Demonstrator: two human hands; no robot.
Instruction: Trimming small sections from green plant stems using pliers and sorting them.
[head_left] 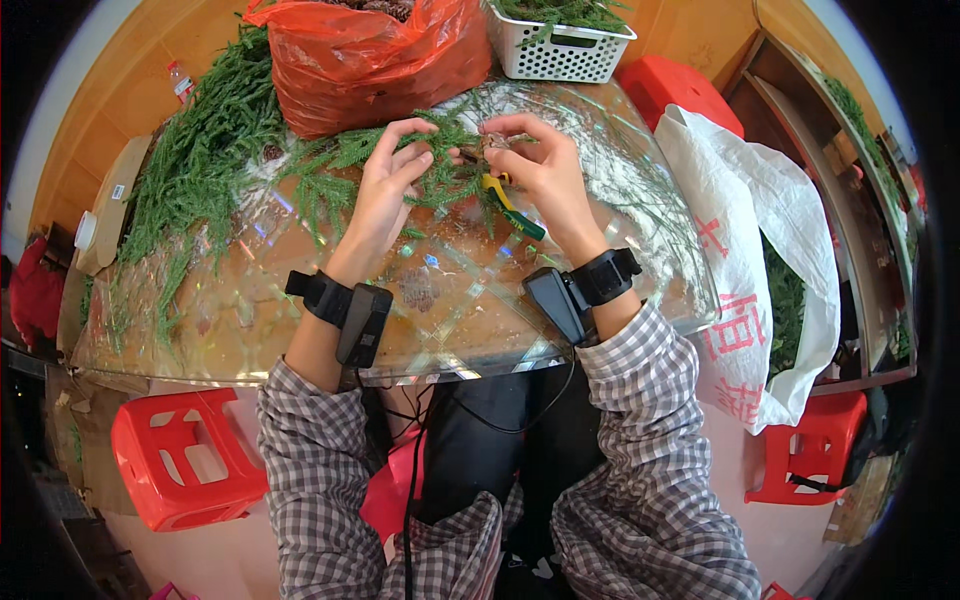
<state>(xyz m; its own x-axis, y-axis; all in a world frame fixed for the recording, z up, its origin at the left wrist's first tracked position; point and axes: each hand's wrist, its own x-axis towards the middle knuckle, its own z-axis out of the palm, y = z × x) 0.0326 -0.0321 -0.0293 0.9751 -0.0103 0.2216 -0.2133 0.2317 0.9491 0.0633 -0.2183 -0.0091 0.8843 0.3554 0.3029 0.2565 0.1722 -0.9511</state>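
Observation:
Over the far half of the table, my left hand is closed with curled fingers around green evergreen sprigs. Some of its fingertips are hidden by the needles. A small brown pine cone is pinched between the thumb and fingers of my right hand, right beside the greenery. Below that hand, pliers with yellow and green handles lie on the table, their jaws hidden by the sprigs. More evergreen spreads out to the left of my left hand.
Behind my hands stands a red plastic bag with pine cones on top. A white perforated basket of greenery is beside it. Evergreen branches pile up at left. A white woven sack hangs at the table's right edge, near red stools.

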